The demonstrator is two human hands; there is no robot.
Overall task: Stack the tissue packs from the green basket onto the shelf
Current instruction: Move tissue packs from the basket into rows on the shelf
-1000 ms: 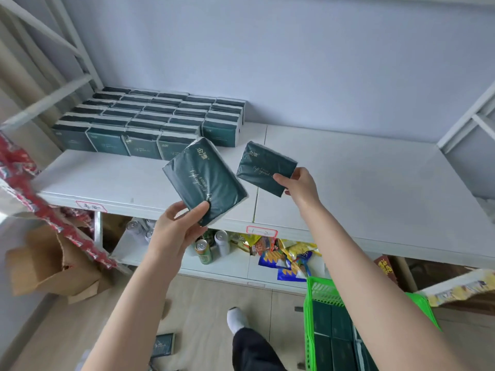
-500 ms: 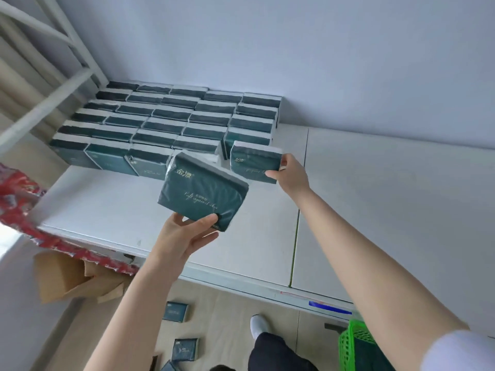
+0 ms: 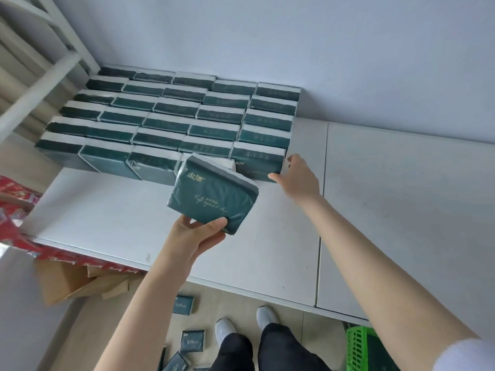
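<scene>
A block of dark green tissue packs [image 3: 171, 116] stands in rows at the back left of the white shelf [image 3: 107, 210]. My right hand [image 3: 296, 178] holds the front right pack [image 3: 255, 163] of that block at its lower right corner, thumb on its front face. My left hand [image 3: 195, 236] grips the bottom edge of another green tissue pack [image 3: 211, 202], held tilted above the shelf just in front of the block. A corner of the green basket [image 3: 361, 349] shows at the bottom right on the floor.
Several loose tissue packs [image 3: 183, 305] lie on the floor by my feet. Red packaging [image 3: 16, 210] and a cardboard box [image 3: 75, 282] sit at the left below the shelf edge. A white frame bar [image 3: 40, 84] crosses the upper left. The shelf's right half is bare.
My right hand has carried its pack forward and set it down at the front right corner of the block. My left hand has raised its pack closer to the rows. The camera has moved nearer.
</scene>
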